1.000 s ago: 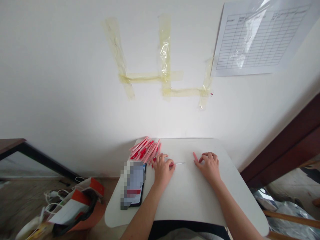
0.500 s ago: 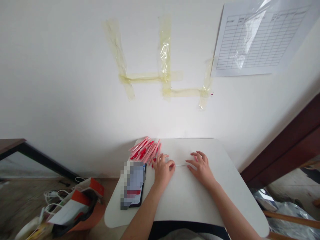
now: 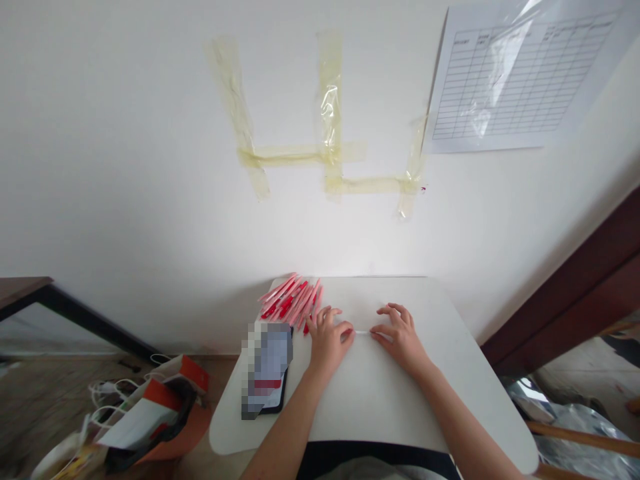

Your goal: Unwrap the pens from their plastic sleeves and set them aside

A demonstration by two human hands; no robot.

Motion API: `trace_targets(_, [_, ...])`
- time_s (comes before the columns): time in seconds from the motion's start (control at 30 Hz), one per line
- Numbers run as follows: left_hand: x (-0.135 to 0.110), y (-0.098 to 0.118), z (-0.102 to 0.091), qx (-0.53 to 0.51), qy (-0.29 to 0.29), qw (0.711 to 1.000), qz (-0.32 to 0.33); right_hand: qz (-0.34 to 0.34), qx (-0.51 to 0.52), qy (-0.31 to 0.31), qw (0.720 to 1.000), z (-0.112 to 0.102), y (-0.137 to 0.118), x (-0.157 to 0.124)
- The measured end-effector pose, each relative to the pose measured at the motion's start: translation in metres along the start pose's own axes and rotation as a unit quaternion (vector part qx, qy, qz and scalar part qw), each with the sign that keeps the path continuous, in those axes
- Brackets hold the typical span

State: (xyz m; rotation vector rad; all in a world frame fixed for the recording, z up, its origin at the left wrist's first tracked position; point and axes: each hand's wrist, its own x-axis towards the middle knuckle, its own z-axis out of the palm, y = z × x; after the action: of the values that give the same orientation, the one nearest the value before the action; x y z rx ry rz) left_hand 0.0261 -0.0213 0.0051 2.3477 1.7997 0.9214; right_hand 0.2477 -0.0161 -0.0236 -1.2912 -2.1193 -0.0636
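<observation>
Pinching: left hand (image 3: 327,340) and right hand (image 3: 400,333) each nip one end of the thin white stick (image 3: 362,331).
Care: a light, level grip, I judge, avoids bending it.

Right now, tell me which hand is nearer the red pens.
Left. The left hand lies beside the red pens; the right hand is farther right, beyond the thin white stick.

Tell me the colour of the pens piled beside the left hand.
The pile of slim pens is red and pale pink, clearest in the head view.
</observation>
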Motion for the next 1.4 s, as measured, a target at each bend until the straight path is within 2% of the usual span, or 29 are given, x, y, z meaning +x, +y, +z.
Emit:
trace_targets(0.47, [0.001,-0.003,0.001,0.027,0.024,0.999,-0.031,0.034,-0.011,0.044,0.998,0.004,0.012,-0.002])
trace_targets(0.73, [0.001,-0.005,0.003,0.036,0.02,0.998,-0.039,0.082,-0.021,0.077,0.993,0.004,0.02,-0.004])
trace_targets(1.4, [0.001,-0.004,0.002,0.042,0.018,0.998,-0.039,0.109,-0.057,0.06,0.991,0.004,0.015,-0.002])
